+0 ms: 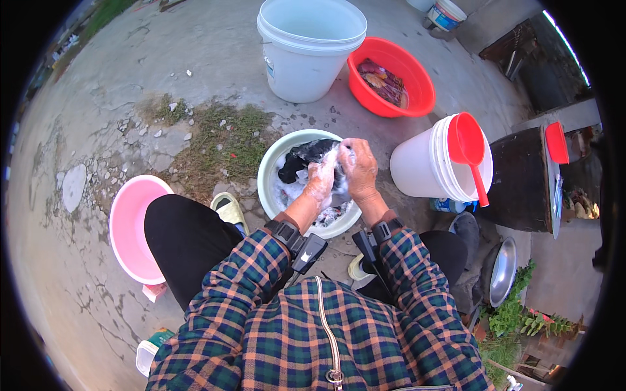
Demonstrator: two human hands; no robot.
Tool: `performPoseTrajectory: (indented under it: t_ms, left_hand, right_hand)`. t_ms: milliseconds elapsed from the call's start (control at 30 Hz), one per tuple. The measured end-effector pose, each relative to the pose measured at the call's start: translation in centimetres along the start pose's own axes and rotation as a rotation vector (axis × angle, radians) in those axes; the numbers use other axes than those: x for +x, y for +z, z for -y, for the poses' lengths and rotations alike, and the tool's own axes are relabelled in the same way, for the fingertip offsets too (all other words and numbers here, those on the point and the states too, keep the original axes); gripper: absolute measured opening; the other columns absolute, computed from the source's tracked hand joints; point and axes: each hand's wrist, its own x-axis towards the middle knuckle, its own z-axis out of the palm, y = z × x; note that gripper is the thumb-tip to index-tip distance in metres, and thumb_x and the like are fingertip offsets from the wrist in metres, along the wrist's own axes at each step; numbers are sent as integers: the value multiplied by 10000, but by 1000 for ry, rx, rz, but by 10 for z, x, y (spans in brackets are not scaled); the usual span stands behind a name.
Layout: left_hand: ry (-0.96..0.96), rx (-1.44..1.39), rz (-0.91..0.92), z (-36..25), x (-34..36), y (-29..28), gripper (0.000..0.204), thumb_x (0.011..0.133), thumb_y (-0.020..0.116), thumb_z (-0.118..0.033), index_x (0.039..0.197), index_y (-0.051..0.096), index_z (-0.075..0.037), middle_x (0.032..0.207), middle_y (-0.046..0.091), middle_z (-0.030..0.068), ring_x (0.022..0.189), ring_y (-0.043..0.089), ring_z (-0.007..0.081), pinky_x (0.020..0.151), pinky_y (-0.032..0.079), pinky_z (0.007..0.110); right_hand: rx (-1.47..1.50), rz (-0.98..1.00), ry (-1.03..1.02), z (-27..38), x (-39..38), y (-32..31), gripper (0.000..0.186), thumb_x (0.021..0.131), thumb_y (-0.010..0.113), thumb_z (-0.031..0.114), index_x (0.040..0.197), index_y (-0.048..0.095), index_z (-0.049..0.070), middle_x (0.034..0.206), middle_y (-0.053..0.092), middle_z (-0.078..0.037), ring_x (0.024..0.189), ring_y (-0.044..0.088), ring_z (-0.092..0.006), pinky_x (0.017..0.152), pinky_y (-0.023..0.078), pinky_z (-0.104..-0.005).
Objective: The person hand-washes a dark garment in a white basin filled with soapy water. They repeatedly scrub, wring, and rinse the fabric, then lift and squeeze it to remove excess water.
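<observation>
A pale green basin (pixel 266 189) stands on the ground in front of me, with soapy suds and wet cloth in it. Dark wet clothing (pixel 301 158) is bunched at the basin's far left side, streaked with foam. My left hand (pixel 321 176), covered in suds, is closed on the foamy cloth near the basin's middle. Right beside it, my right hand (pixel 358 166) has its fingers curled round the same cloth. Both hands are close together above the basin. The part of the cloth between them is mostly hidden by fingers and foam.
Beyond the basin stand a tall white bucket (pixel 297 75) and a red basin (pixel 365 98) with patterned cloth inside. On the right are a white bucket (pixel 417 163) with a red ladle (pixel 466 138), a dark vat (pixel 521 179) and a metal bowl (pixel 503 274). A pink basin (pixel 127 228) sits left.
</observation>
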Motion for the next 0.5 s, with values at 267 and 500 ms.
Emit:
performPoseTrajectory:
  t_ms: [267, 500]
  left_hand:
    - [118, -145, -27, -7, -5, 1, 378, 940, 589, -381, 1101, 604, -39, 1029, 615, 64, 931, 610, 174, 796, 520, 367]
    - [224, -232, -111, -12, -3, 10, 375, 898, 680, -321, 1095, 634, -6, 1051, 624, 42, 929, 585, 126, 797, 492, 316]
  right_hand:
    - [64, 151, -164, -4, 4, 3, 143, 849, 657, 136, 963, 599, 71, 930, 571, -124, 858, 610, -334, 733, 490, -408]
    - [38, 174, -111, -7, 5, 2, 320, 878, 650, 250, 1100, 570, 35, 1037, 572, -161, 986, 585, -341, 869, 463, -400]
